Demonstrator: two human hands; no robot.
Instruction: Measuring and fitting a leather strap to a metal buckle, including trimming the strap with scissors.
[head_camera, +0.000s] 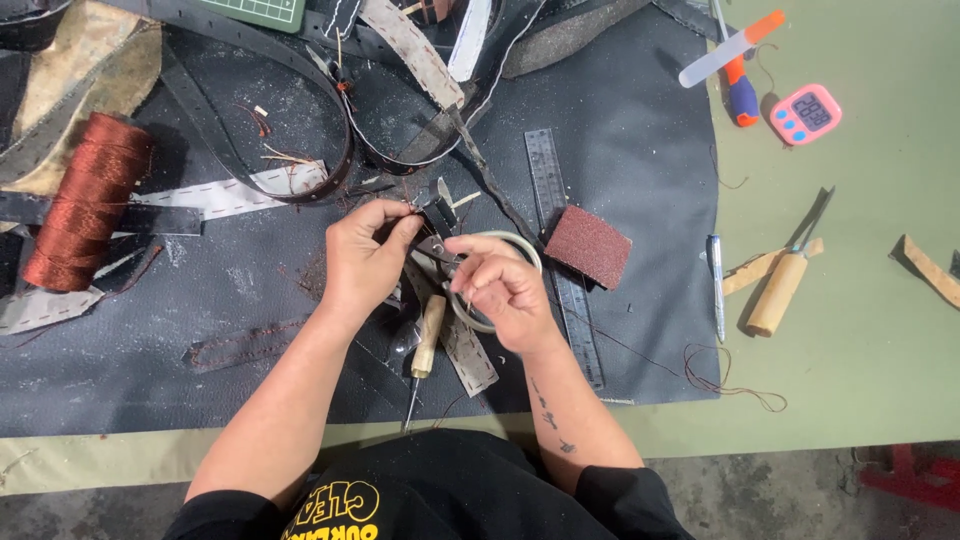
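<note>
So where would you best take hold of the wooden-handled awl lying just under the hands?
Grip the awl by its pale wooden handle, probably from the near side. It lies almost straight toward the person, with its thin metal point nearest the body and its handle top tucked under the right hand. The rounded handle offers the thickest, safest hold, and its sides are free of leather strips.

Thread spool (88, 200) sits far left on the mat (640, 160), the ruler (563, 260) lies right of the hands with the sanding block (588, 245) on it, the awl (424, 352) nearest the person, the timer (806, 114) off the mat, far right on the table (860, 330).
</note>
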